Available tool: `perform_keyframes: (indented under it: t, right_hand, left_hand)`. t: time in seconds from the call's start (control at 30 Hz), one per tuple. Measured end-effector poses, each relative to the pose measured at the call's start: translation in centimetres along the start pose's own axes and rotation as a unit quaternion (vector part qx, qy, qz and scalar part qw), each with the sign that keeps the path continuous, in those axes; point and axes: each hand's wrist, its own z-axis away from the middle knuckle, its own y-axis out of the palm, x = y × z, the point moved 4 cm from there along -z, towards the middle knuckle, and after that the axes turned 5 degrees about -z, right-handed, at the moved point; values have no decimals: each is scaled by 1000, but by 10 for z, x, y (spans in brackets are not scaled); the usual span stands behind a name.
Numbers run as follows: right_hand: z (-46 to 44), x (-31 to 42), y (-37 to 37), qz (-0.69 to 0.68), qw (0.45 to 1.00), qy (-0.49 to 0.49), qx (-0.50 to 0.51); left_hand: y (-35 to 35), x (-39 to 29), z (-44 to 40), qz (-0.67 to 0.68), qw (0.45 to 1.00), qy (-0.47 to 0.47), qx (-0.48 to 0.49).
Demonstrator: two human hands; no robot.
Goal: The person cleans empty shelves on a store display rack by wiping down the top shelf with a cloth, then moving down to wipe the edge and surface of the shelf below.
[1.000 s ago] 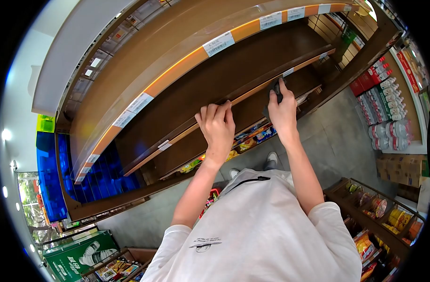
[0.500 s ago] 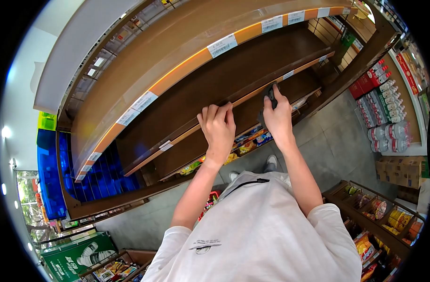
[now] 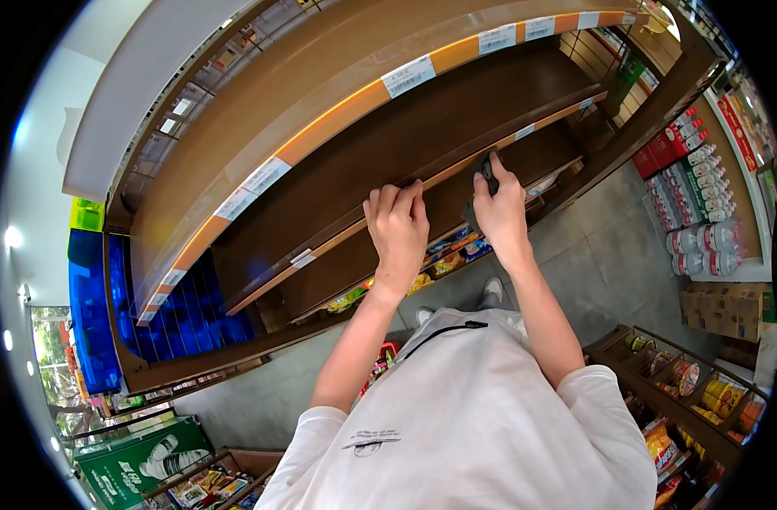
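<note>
My left hand rests with its fingertips curled over the orange front edge of a brown shelf. The fingers press together on that edge. To its right, my right hand grips a dark cloth-like object at the same shelf edge, and part of it hangs below the fingers. A small white label sits on the edge just beyond my right hand, and another label lies left of my left hand.
Above is a higher shelf with price tags. Blue bins stand at the left. Snack packets lie on a low shelf. Bottled drinks and cardboard boxes are at the right, and a snack rack is at the lower right.
My right hand has moved left and slightly down along the shelf edge with the dark object, closer to my left hand. My left hand has barely shifted.
</note>
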Motion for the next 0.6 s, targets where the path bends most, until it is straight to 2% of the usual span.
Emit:
perform_keyframes:
  t: [0.17, 0.6]
  right_hand:
    - [1, -1, 3, -15, 1000, 11, 7]
    - [15, 7, 14, -1, 999, -32, 19]
  left_hand:
    - [0, 1, 0, 3, 1000, 0, 8]
    - [0, 2, 0, 2, 1000, -5, 10]
